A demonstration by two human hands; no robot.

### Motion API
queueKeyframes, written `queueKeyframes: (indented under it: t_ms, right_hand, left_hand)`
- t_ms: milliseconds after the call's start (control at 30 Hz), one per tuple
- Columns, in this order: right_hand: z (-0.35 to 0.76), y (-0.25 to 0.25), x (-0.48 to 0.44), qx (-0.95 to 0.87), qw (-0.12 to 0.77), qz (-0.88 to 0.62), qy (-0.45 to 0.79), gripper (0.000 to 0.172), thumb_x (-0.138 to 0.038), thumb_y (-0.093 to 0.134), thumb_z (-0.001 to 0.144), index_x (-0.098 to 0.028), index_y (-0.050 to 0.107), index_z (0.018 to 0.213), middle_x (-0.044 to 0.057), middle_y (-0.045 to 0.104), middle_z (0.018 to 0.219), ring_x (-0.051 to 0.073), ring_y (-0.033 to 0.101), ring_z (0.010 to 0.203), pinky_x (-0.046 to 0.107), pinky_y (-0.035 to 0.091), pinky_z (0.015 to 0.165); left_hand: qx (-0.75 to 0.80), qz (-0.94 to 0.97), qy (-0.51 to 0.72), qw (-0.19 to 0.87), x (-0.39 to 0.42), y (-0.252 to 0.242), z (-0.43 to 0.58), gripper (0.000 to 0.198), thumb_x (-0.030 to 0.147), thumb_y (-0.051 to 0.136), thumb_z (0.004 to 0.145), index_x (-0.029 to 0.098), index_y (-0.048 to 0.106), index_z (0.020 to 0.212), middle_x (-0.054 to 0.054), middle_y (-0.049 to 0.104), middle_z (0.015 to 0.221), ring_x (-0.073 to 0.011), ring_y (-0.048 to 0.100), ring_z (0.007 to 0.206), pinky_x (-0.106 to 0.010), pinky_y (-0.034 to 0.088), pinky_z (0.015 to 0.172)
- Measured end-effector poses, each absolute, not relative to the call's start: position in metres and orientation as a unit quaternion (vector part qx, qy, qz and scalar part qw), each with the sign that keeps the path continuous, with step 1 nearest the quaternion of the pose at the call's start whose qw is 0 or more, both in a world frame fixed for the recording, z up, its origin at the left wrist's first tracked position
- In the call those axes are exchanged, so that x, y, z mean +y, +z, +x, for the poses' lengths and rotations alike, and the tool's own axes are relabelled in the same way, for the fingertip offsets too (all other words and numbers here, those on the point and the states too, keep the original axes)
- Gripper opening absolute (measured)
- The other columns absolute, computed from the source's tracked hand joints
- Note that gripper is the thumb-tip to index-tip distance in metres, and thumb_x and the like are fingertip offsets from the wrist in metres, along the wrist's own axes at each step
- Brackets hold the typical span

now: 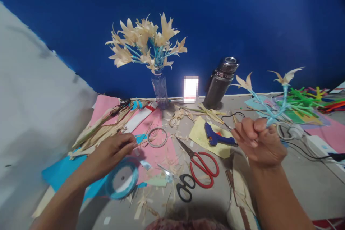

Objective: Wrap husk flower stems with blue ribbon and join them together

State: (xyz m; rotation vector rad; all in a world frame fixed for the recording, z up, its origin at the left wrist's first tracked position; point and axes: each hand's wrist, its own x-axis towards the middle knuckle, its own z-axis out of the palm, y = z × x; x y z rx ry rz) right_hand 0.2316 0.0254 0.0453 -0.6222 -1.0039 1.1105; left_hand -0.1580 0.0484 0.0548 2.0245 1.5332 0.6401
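Note:
My right hand point(258, 142) is closed in a fist round the light-blue stems of a small bunch of cream paper flowers point(280, 90), held up above the table. My left hand point(113, 151) reaches down to the left, fingers curled and pinched at a strip of light-blue ribbon beside the pink paper point(159, 154). A roll of blue ribbon point(122, 179) hangs round my left wrist. Red-handled scissors point(202, 163) and smaller black-handled scissors point(180, 183) lie between my hands. A blue glue gun point(217, 137) rests on yellow paper just left of my right hand.
A clear bottle point(160, 91) holding a bouquet of cream flowers point(147, 41) on blue stems stands at the back. A steel flask point(221, 82) stands to its right. Dried husk strips point(105, 127), a tape ring point(157, 137), coloured sheets, green pipe-cleaners point(302, 102) and a black cable point(309, 151) lie around.

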Motion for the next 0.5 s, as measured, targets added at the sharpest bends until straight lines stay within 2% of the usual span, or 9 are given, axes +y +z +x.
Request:
queueKeyframes:
  t_ms: [100,267,433,500]
  right_hand:
    - [0.228,0.043,0.026,-0.449,0.679,-0.289,0.503,0.022,-0.042,0.079,0.075,-0.027,0.063,0.070,-0.006,0.044,0.054,0.006,0.024,0.038,0.026,0.026,0.044]
    - [0.225,0.034,0.029,-0.455,0.666,-0.284,0.518,0.017,-0.039,0.079,0.075,-0.025,0.068,0.073,-0.003,0.050,0.058,0.008,0.033,0.042,0.025,0.027,0.045]
    - [0.228,0.029,0.031,-0.453,0.658,-0.271,0.537,0.014,-0.035,0.078,0.076,-0.023,0.071,0.076,-0.001,0.056,0.062,0.008,0.038,0.045,0.025,0.028,0.046]
    - [0.229,0.028,0.031,-0.453,0.658,-0.266,0.540,0.013,-0.034,0.078,0.076,-0.023,0.072,0.077,-0.001,0.057,0.063,0.008,0.040,0.045,0.025,0.029,0.046]
  left_hand:
    - [0.505,0.800,0.134,0.295,0.092,0.062,-0.129,0.025,0.035,0.053,0.086,0.022,0.066,0.069,0.000,0.064,0.067,-0.0163,0.057,0.062,-0.025,0.040,0.057]
    - [0.471,0.831,0.115,0.273,0.169,0.041,-0.064,0.011,0.021,0.055,0.073,0.018,0.064,0.070,-0.002,0.065,0.068,-0.0158,0.056,0.060,-0.025,0.037,0.053]
    - [0.451,0.848,0.095,0.261,0.202,-0.001,0.003,0.025,0.019,0.059,0.073,0.017,0.070,0.095,-0.006,0.072,0.085,-0.0167,0.061,0.068,-0.025,0.041,0.059]
    - [0.444,0.855,0.079,0.256,0.206,-0.013,0.019,0.022,0.019,0.061,0.072,0.018,0.071,0.092,-0.006,0.072,0.085,-0.0169,0.062,0.069,-0.025,0.041,0.060]
